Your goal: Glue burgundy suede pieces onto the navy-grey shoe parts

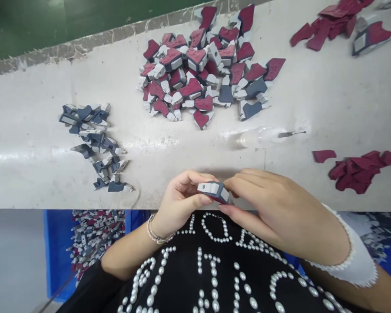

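At the near edge of the tabletop (35, 143), head view: your left hand (179, 202) and right hand (280, 213) are both closed on one small grey-and-blue piece (214, 191), pinched between the fingertips just above your dark top. A maroon-and-grey pile (208, 69) lies beyond; a blue-grey pile (96, 143) sits left; maroon scraps (361, 169) lie right.

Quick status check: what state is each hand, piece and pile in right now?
Left hand: fingers pinching the grey-blue piece.
Right hand: fingers on the same piece.
Grey-blue piece: held off the table, between both hands.
Maroon-and-grey pile: heaped, untouched.
Blue-grey pile: scattered loosely.
Maroon scraps: lying loose.
Blue bin: holding pieces.
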A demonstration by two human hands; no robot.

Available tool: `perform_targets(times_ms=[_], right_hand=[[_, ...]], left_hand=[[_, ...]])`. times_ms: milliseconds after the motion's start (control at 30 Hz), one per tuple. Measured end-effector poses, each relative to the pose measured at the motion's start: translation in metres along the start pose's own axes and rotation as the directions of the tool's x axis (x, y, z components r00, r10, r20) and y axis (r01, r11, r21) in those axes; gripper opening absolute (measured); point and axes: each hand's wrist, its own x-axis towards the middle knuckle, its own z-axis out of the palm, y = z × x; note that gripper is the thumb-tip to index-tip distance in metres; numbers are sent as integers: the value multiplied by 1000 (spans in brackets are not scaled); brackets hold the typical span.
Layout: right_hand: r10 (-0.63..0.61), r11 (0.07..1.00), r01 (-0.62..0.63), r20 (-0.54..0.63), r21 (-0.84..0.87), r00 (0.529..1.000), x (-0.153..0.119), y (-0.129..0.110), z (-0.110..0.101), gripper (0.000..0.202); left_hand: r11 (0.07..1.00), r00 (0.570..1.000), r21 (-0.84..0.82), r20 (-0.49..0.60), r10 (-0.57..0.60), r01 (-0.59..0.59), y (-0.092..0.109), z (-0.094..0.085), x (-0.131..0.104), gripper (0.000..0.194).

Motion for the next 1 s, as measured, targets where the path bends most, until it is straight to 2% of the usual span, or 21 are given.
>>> perform_targets(times_ms=[133, 200, 267, 333, 400, 467, 533, 600, 667, 733, 800, 867, 933, 1000], right_hand=[[-18, 999, 16, 34, 40, 999, 3, -6, 1, 23], [-5, 999, 1, 76, 48, 997, 5, -8, 1, 24], [47, 998, -52, 119, 46, 992, 4, -10, 0, 25], [112, 993, -116, 126, 22, 986, -1, -9, -3, 23], [171, 985, -169, 77, -25, 982, -11, -5, -9, 28], [244, 968, -243, 12, -70, 970, -24, 6, -16, 30], [317, 941, -322, -68, -105, 946, -34, 23, -21, 26], [366, 915, -384, -152, -119, 918, -35, 41, -21, 23], [379, 907, -409, -230, -102, 896, -27, 56, -18, 23], [353, 919, -390, -305, -65, 884, -11, 62, -13, 32], [322, 936, -351, -357, -17, 877, 8, 63, -10, 37], [305, 949, -314, -387, 43, 870, 23, 63, -10, 36], [291, 957, -270, -403, 110, 868, 31, 64, -11, 33], [271, 960, -215, -411, 179, 870, 32, 66, -12, 32]], left_hand=[[998, 999, 65, 33, 22, -24, 5, -2, -1, 25], [974, 997, 218, 71, 45, -59, 12, -4, -2, 32], [903, 993, 418, 94, 70, -103, 22, -7, -2, 31], [803, 994, 587, 36, 106, -107, 36, -12, 3, 24], [718, 976, 694, -115, 183, -53, 52, -20, 18, 32], [661, 926, 750, -234, 295, -21, 70, -26, 42, 44], [605, 891, 795, -235, 389, -55, 89, -28, 71, 48], [526, 872, 846, -191, 451, -87, 105, -23, 97, 45], [428, 854, 899, -150, 497, -92, 114, -12, 115, 40], [305, 825, 949, -114, 553, -73, 117, 1, 123, 37], [195, 784, 980, -86, 615, -46, 116, 10, 122, 40], [117, 747, 993, -72, 661, -8, 116, 8, 112, 51], [47, 749, 999, -38, 662, 9, 121, -10, 98, 51], [-11, 765, 999, -29, 643, 47, 131, -44, 82, 45]])
